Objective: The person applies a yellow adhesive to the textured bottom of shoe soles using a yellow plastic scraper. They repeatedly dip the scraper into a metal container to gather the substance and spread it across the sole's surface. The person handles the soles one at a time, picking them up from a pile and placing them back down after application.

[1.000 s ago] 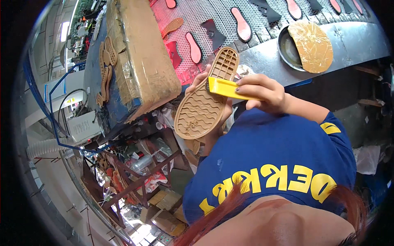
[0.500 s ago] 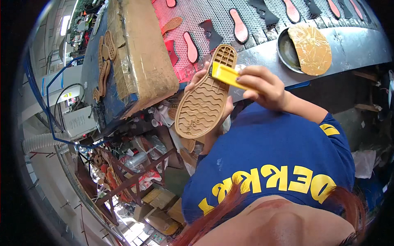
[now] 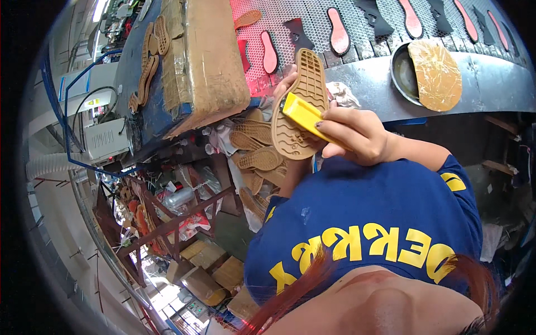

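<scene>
Here the left hand [image 3: 286, 84] holds a tan sole [image 3: 297, 106] up from behind, tread side toward the camera, heel end low and toe end high. Only its fingertips show, curling round the sole's left edge near the top; the rest of the hand is hidden behind the rubber. The right hand [image 3: 354, 134] is closed round a yellow block [image 3: 304, 116], thumb below and fingers [image 3: 329, 114] wrapped over it, and the block's free end lies pressed flat against the tread at mid-sole. The sole hangs in the air just in front of the grey bench [image 3: 491, 84]. More soles [image 3: 259, 159] lie heaped below it. On the bench, to the right, a round tin [image 3: 403, 78] carries a brown insole [image 3: 436, 73] across its rim.
</scene>
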Demonstrator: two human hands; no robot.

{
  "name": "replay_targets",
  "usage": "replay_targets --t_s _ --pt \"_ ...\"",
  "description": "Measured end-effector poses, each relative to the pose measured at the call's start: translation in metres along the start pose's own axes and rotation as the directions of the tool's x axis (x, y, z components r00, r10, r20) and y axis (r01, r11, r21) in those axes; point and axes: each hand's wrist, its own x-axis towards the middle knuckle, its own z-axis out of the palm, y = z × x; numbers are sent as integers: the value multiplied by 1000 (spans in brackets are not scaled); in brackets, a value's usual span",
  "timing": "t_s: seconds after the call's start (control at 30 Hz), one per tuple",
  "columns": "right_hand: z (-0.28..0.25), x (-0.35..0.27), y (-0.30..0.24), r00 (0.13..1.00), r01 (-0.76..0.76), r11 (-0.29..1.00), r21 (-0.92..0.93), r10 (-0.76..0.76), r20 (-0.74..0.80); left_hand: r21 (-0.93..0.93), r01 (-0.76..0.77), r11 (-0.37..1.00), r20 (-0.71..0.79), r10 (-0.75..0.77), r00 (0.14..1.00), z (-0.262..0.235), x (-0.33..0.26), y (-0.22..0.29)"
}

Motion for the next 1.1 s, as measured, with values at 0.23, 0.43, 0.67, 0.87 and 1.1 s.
replay_targets --t_s 0.23,0.43,0.67,0.87,1.1 --pt "-3 2 0 996 77 996 42 -79 31 -126 132 983 233 -100 967 11 -1 2" --pt "-7 6 -3 997 74 993 89 -76 21 -184 -59 981 331 119 936 -14 13 -49" --pt "-11 2 3 996 75 995 63 -78 38 -33 -82 996 458 88 884 -3 11 -44" --pt "-17 0 6 996 68 994 90 -74 60 32 -3 999 535 -15 845 -1 14 -47" --pt "-31 0 23 979 4 975 224 -49 196 74 272 959 478 -274 835 1 18 -40"
